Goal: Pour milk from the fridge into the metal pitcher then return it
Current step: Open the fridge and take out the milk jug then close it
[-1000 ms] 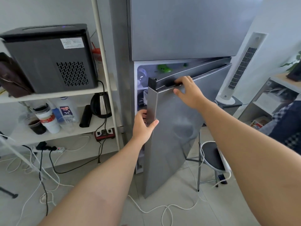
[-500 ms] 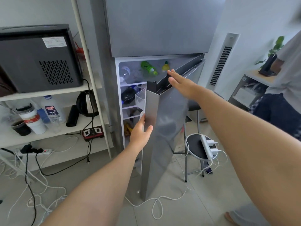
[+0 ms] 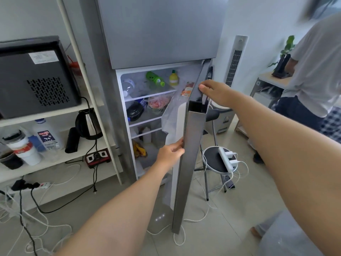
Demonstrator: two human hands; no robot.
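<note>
A single head-worn wide-angle view looks forward and down at the fridge from close in front of it, near enough that both forearms stretch from the bottom edge of the frame up to the lower fridge door. The fridge stands at centre; the shelf unit lies to its left, the stool to its right. Straight edges bow toward the frame's borders.

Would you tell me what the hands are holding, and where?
Left hand grips the fridge door by its free edge; right hand rests on its top.
</note>
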